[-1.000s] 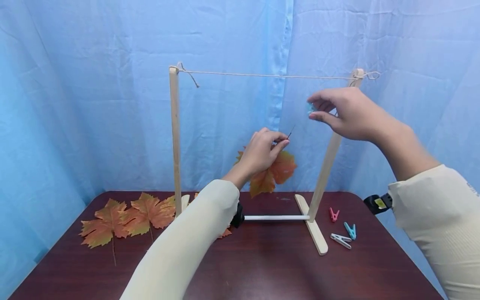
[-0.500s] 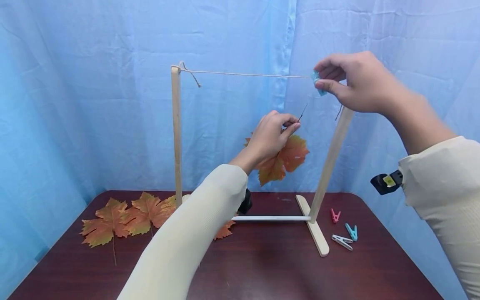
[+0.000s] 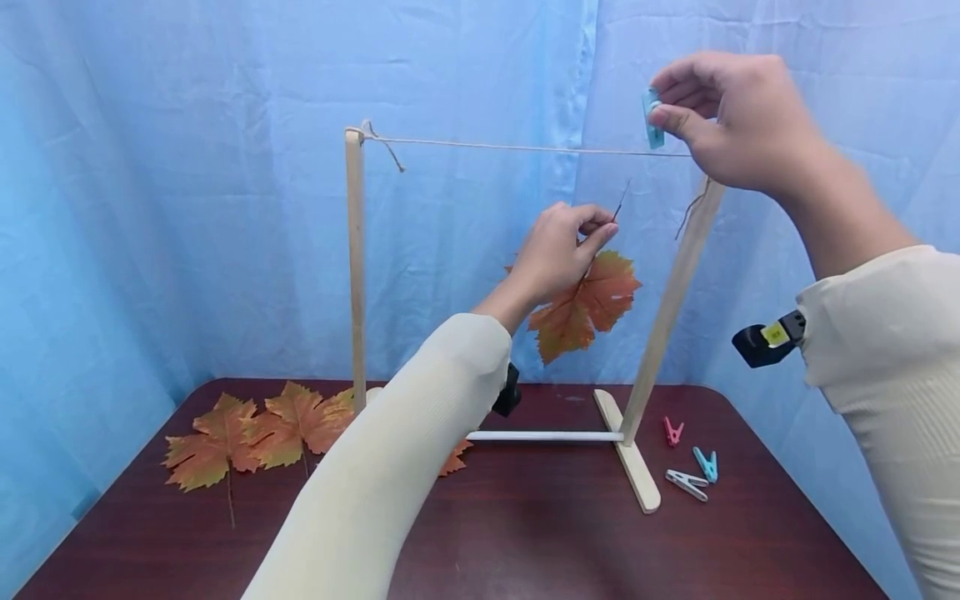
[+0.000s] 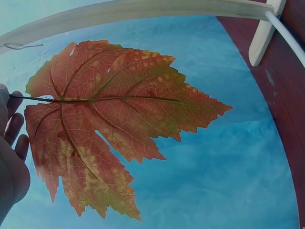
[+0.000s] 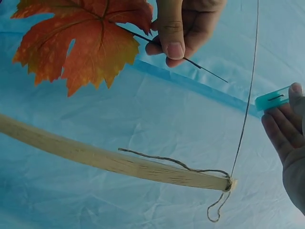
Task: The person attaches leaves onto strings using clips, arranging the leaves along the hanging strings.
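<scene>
In the head view my left hand (image 3: 564, 250) pinches the stem of an orange-green artificial maple leaf (image 3: 588, 304), which hangs below the fingers. The stem's thin tip points up toward a string (image 3: 510, 147) tied between two wooden posts, and stays apart from it. My right hand (image 3: 738, 117) pinches a light-blue clothespin (image 3: 652, 121) just above the string near the right post (image 3: 675, 308). The right wrist view shows the clothespin (image 5: 274, 98) beside the string (image 5: 249, 98). Seen from the left wrist, the leaf (image 4: 109, 105) spreads out flat.
Several more leaves (image 3: 217, 442) lie on the left of the dark table (image 3: 525, 542). A pink clothespin (image 3: 672, 431), a teal clothespin (image 3: 706, 464) and a white clothespin (image 3: 686, 484) lie at the right. A white rod (image 3: 547, 436) joins the stand's feet.
My right hand has risen with the clothespin from below the string to above it. My left hand has lifted the leaf up and to the right, nearer the string.
</scene>
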`<state>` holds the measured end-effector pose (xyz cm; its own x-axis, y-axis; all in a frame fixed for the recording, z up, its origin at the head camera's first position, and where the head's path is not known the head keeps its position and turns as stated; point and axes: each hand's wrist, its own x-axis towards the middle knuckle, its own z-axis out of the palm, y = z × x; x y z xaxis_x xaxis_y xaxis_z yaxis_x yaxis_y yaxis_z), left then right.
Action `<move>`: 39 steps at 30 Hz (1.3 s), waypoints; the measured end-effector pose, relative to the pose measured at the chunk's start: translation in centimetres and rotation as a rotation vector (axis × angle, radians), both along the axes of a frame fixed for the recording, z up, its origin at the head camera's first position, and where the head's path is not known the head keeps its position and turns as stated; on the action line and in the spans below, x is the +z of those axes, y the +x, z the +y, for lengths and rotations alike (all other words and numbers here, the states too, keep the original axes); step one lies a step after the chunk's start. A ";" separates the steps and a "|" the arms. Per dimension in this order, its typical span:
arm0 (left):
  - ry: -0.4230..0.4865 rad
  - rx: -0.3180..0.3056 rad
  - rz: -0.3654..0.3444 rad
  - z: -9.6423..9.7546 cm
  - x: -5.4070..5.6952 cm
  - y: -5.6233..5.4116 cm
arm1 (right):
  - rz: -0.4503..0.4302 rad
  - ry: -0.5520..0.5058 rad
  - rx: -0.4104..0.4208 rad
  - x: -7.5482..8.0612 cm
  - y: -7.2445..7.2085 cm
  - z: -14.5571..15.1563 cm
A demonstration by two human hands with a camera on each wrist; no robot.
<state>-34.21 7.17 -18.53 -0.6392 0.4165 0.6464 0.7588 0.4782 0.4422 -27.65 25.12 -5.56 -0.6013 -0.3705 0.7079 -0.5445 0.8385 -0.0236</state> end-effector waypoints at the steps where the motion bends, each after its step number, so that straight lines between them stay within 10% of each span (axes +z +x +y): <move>1: 0.003 -0.001 -0.006 0.1 0.1 0.1 | -0.007 -0.018 -0.006 0.0 -0.2 0.1; 11: 0.013 -0.013 -0.015 0.9 0.5 0.3 | -0.095 -0.274 0.028 -0.1 -1.2 1.9; 39: 0.099 -0.069 -0.067 2.2 1.9 0.4 | -0.226 -0.310 0.064 -1.1 -2.2 2.0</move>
<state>-33.81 9.41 -16.66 -0.6546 0.3974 0.6431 0.7554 0.3771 0.5358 -29.86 27.07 -6.69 -0.7374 -0.2017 0.6447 -0.5474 0.7376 -0.3954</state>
